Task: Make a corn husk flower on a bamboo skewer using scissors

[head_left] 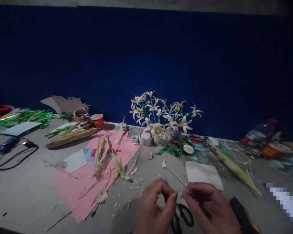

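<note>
My left hand [156,208] and my right hand [207,208] meet low in the middle of the view, both pinched on a small pale strip of dried husk [179,191] held between the fingertips. Black-handled scissors [183,217] lie on the grey table [26,188] right under my hands. A thin wooden stick [178,178] lies just beyond them. Further back stands a bunch of pale handmade flowers [162,113] on green stems.
A pink paper sheet [88,182] with dried husk strips [101,152] lies to the left. White paper square [202,172], green ribbon roll [183,149], small tape rolls [146,137], an orange cup [97,120], a long husk ear [231,165], a plastic bottle [258,133] and black cables [14,156] surround them. A blue wall stands behind.
</note>
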`<state>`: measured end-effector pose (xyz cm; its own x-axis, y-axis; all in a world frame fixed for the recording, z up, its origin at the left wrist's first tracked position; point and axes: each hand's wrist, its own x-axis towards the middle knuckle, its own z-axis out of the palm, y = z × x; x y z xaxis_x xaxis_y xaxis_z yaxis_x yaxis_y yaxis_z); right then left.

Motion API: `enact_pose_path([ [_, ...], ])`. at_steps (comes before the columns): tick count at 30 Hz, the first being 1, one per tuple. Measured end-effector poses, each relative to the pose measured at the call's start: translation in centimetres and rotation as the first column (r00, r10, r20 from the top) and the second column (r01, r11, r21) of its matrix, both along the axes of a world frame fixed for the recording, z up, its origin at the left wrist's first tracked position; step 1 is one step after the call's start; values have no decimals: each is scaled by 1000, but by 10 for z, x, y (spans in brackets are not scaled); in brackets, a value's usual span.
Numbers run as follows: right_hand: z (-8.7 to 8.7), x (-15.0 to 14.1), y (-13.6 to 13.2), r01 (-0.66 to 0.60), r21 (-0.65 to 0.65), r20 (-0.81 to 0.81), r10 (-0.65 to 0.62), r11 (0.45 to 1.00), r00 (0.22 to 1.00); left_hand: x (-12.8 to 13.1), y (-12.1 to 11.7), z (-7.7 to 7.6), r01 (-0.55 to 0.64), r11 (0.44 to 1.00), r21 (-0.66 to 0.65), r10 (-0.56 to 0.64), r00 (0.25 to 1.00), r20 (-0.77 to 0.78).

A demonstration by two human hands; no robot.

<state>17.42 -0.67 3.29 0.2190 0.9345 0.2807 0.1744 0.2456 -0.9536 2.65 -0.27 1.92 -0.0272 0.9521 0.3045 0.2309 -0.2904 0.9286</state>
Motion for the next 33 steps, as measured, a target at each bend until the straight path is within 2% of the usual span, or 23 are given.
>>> enact_pose_path([
  [3,0,-7,-1,139,57,0,-140,989,990,2,1,-3,-20,997,71,22,999,-30],
  [5,-1,-12,0,178,140,10,-181,974,983,3,1,-5,-25,994,103,29,999,-35],
  [9,-5,-17,3,196,322,33,-218,926,975,3,2,-5,-21,995,97,24,999,-27],
  [12,-8,-15,5,141,391,76,-185,909,980,3,2,-4,-28,995,93,31,999,-34],
  [22,-19,-5,11,-19,404,78,-14,915,997,2,2,0,0,998,64,5,998,-67],
  [26,-17,-13,11,44,462,4,-52,886,999,1,0,7,26,1000,2,-26,994,-109],
  [29,-14,-17,11,90,491,-9,-99,866,995,0,-1,9,27,1000,15,-24,991,-130],
  [33,-14,-17,13,132,456,-3,-147,880,989,1,1,9,16,999,50,-9,992,-123],
])
